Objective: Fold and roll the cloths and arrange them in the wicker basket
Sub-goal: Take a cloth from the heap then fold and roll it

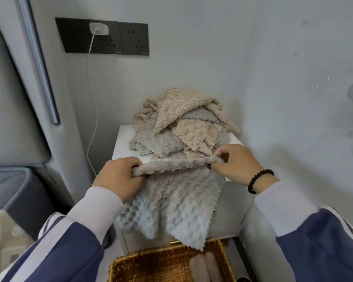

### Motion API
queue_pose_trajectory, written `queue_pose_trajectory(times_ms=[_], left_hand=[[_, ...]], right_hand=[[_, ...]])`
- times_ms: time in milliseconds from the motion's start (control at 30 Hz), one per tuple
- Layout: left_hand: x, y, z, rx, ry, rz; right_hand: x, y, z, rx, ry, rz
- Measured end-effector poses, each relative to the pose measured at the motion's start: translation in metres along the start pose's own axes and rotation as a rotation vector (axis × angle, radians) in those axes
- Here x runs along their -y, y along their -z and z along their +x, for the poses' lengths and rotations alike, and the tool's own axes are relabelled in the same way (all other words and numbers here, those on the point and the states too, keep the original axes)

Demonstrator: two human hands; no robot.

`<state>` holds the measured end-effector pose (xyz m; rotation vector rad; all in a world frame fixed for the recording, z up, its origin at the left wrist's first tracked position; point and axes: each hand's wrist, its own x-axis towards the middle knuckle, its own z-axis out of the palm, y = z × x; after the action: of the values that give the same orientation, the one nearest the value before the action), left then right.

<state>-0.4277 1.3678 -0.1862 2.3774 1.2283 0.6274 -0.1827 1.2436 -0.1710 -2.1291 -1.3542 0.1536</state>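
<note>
Wicker basket point(118, 267) sat nearest the camera at the bottom edge, with 2 rolled cloths point(204, 267) already lying side by side in its right part — the rest of its floor looked bare weave. Above it, both hands held a grey cloth point(171, 200) by its folded top edge: the left hand point(118, 178) had its grip curled round the left end, the right hand point(238, 165) pinched the right end between thumb and fingers. The cloth hung from that edge down the front of the white counter point(122, 143), its lowest corner just over the basket's rim. A black bead bracelet point(259, 180) circled the right wrist.

By my judgement the task was early: 2 rolls were in, this cloth was only at its first fold, and a heap of beige and grey cloths point(181, 123) waited on the counter behind the hands.

Room was tight — the heap covered most of the counter, leaving only a narrow bare strip at its near left edge. A wall stood close on the right, and a white charging cable point(91, 110) hung from the dark socket panel point(102, 36) down the left side, near the counter's edge. Folding flat would likely want the heap pushed back.
</note>
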Motion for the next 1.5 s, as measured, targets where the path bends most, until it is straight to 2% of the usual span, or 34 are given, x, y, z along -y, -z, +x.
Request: queue_pose_trajectory(times_ms=[133,233,367,533,567,700,733,1000,1133,1233,1333,1400,1500], left_hand=[[0.004,0.000,0.006,-0.130,0.034,-0.013],[0.008,0.001,0.014,-0.199,0.048,0.059],[0.007,0.004,0.024,-0.263,0.140,0.146],[0.008,0.008,0.035,-0.298,0.196,0.094],[0.009,0.007,0.037,-0.282,0.222,0.021],[0.008,0.002,0.042,-0.243,0.407,-0.592],[0.008,0.001,0.043,-0.241,0.426,-0.683],[0.013,0.002,0.048,-0.237,0.399,-0.906],[0.007,0.011,0.045,-0.229,0.459,-1.148],[0.012,0.015,0.040,-0.210,0.515,-1.133],[0.022,0.014,0.030,-0.247,0.527,-0.911],[0.029,0.010,0.025,-0.198,0.512,-0.784],[0.039,0.006,0.022,-0.104,0.555,-0.707]], right_hand=[[0.005,-0.005,0.010,-0.197,-0.025,-0.103],[0.009,-0.006,0.016,-0.284,-0.093,-0.063],[0.003,-0.013,0.025,-0.226,-0.244,0.098],[0.011,-0.021,0.030,0.023,-0.504,0.686],[0.010,-0.023,0.032,0.035,-0.511,0.748],[0.009,-0.030,0.041,0.033,-0.527,0.916],[0.009,-0.032,0.042,0.031,-0.539,0.947],[0.012,-0.039,0.047,0.041,-0.504,1.108],[0.013,-0.033,0.043,0.064,-0.478,1.193],[0.007,-0.030,0.040,0.039,-0.488,1.224],[-0.003,-0.033,0.039,-0.023,-0.566,1.130],[-0.014,-0.038,0.036,-0.065,-0.628,0.980],[-0.021,-0.039,0.030,-0.025,-0.691,0.889]])
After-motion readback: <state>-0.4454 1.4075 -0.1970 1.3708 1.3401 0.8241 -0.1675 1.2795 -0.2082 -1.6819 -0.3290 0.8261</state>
